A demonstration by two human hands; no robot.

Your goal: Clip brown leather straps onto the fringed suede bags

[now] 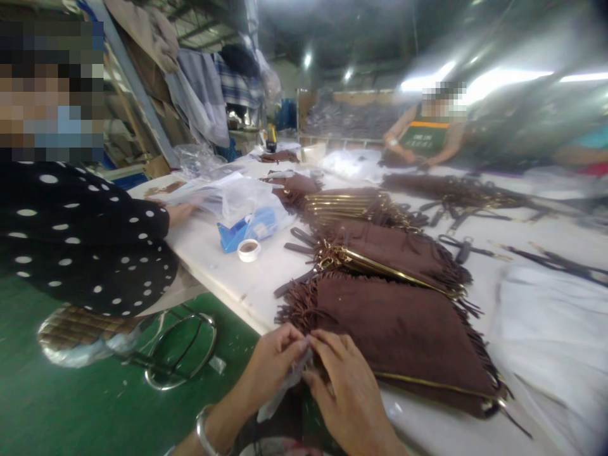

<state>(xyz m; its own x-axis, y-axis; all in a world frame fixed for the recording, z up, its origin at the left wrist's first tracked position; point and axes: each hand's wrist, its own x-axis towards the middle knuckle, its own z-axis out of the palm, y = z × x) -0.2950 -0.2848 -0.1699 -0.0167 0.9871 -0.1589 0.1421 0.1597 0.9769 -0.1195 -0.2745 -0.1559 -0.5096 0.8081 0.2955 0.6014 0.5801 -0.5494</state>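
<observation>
I have my left grip [276, 356] pinched just beyond the bracelet [200, 428], my right grip [350, 381] farther from it, fingers [327, 345] bent.

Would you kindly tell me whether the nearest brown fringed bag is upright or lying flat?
Lying flat: the bag has its broad brown side facing up.

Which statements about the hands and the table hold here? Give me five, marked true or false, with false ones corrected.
1. The left hand holds a thin whitish piece. True.
2. The right hand is far from the left hand. False: the right hand's fingertips are close beside the left's.
3. The nearest brown bag has fringe. True.
4. The round white container stands on the floor. False: the container is on the table.
5. A metal bangle circles the left wrist. True.
</observation>
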